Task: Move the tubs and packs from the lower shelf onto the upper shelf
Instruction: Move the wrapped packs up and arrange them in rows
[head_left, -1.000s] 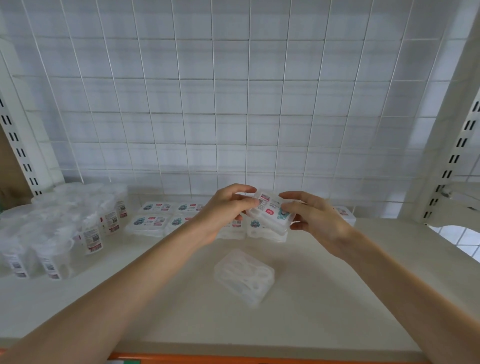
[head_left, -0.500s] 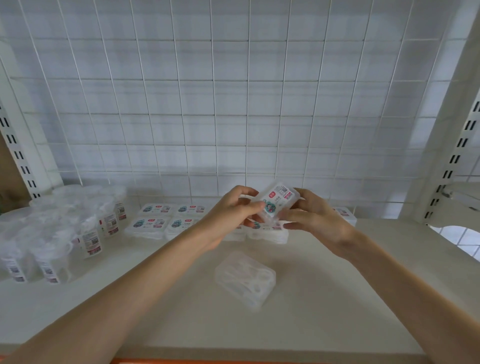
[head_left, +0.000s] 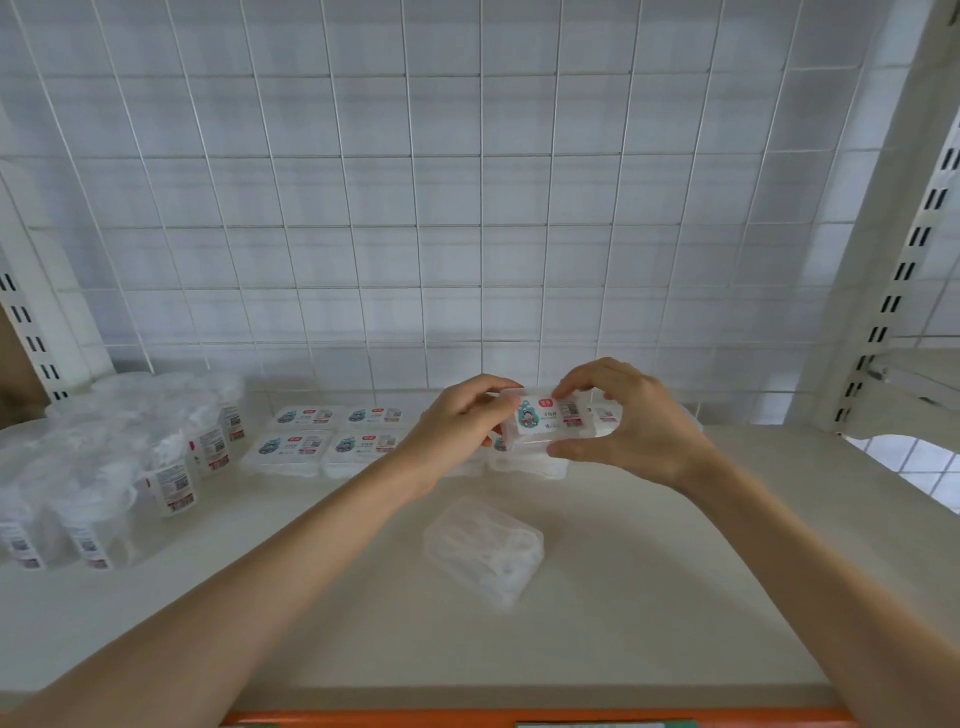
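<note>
A clear pack (head_left: 550, 421) is held over the back of the upper shelf (head_left: 649, 571), just above a row of like packs (head_left: 332, 441). The left hand (head_left: 457, 421) pinches its left end and the right hand (head_left: 634, 426) grips its right end. Its label shows a teal cartoon figure, a red logo and a barcode; the writing is too small to read. Nearer lies a loose pack (head_left: 483, 548), seemingly holding small white pieces. Labelled clear tubs (head_left: 171, 457) stand at the left.

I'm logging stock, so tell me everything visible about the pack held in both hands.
The pack is a flat clear plastic box with rounded corners, its white label with a teal cartoon figure and red logo facing the camera. The left hand and right hand pinch its ends, by the shelved packs.
</note>
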